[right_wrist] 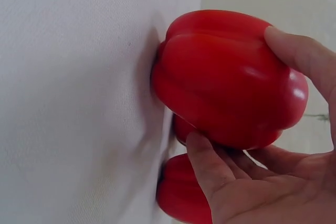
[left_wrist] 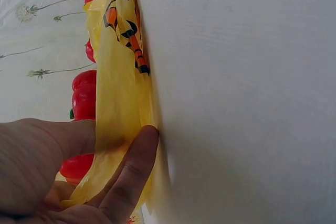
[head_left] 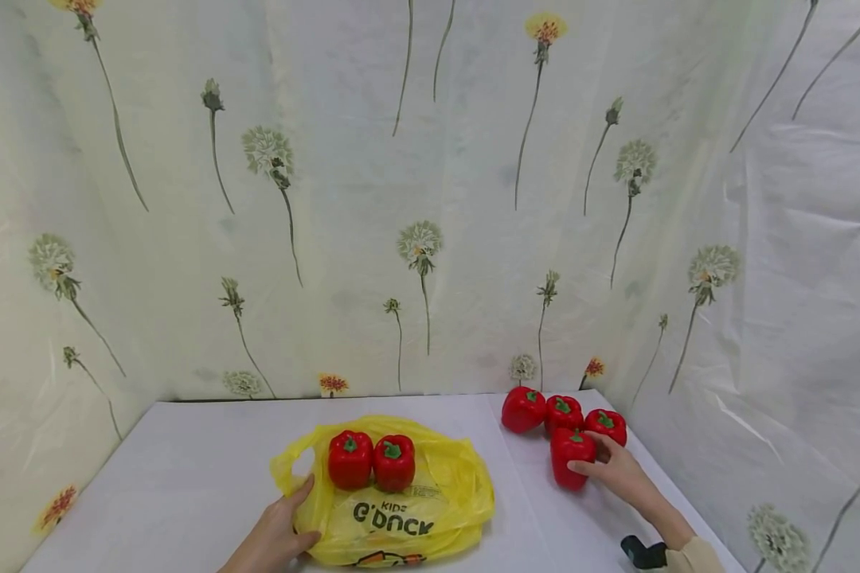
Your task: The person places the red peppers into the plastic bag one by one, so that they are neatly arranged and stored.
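On the table lies a yellow plastic bag [head_left: 459,493] with black lettering, spread flat. Two red bell peppers [head_left: 349,460] with green stems stand side by side on it. At the bag's left edge, by the handle hole, my left hand [head_left: 279,525] holds the plastic; in the left wrist view its fingers lie on both sides of the yellow film [left_wrist: 118,98]. Over at the right, my right hand [head_left: 619,471] grips another red bell pepper [head_left: 568,458] between thumb and fingers. The right wrist view shows this bell pepper [right_wrist: 226,77] close up, its base near the tabletop.
Behind the gripped one, several more red bell peppers [head_left: 523,410] sit together at the table's back right corner. A white cover lies over the table [head_left: 208,461]. Pale sheeting [head_left: 344,199] printed with dandelions hangs behind and at both sides.
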`<state>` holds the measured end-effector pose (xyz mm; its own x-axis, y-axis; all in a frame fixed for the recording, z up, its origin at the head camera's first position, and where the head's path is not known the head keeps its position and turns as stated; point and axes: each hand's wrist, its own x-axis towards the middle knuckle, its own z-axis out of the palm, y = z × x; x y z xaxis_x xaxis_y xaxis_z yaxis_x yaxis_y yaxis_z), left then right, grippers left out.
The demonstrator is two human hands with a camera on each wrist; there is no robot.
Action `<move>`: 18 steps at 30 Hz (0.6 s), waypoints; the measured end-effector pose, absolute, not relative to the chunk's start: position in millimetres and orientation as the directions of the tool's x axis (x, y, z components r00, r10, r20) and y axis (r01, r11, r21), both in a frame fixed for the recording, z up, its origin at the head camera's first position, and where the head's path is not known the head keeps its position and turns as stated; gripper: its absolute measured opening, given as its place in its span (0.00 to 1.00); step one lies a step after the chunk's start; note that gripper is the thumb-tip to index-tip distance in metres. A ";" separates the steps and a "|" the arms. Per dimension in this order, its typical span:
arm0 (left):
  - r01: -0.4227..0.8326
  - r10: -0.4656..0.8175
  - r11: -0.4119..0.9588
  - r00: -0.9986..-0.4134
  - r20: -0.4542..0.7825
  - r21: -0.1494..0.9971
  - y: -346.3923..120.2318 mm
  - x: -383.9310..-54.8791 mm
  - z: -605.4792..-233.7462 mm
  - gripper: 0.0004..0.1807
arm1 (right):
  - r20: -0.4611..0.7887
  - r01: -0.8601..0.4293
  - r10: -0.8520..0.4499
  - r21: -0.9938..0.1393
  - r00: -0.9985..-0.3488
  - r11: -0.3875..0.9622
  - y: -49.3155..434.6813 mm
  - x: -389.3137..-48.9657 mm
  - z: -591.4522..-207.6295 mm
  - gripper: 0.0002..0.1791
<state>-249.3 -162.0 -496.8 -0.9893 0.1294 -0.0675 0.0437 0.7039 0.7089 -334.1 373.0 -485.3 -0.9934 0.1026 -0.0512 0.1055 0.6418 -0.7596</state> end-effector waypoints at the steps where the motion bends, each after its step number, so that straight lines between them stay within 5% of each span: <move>1: 0.043 0.129 0.704 -0.989 -0.068 0.709 -162.0 -249.1 -496.8 0.47 | -0.053 0.105 0.101 -0.759 -0.994 0.642 373.7 -334.2 -485.4 0.61; 18: 0.011 0.118 0.704 -0.988 -0.101 0.710 -161.8 -250.3 -496.0 0.47 | -0.044 0.085 0.080 -0.760 -0.996 0.644 367.5 -332.9 -478.4 0.55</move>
<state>-250.3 -161.8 -496.0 -0.9878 0.1183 -0.1013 0.0114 0.7037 0.7104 -332.9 367.5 -478.4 -0.9959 0.0796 -0.0438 0.0849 0.6443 -0.7601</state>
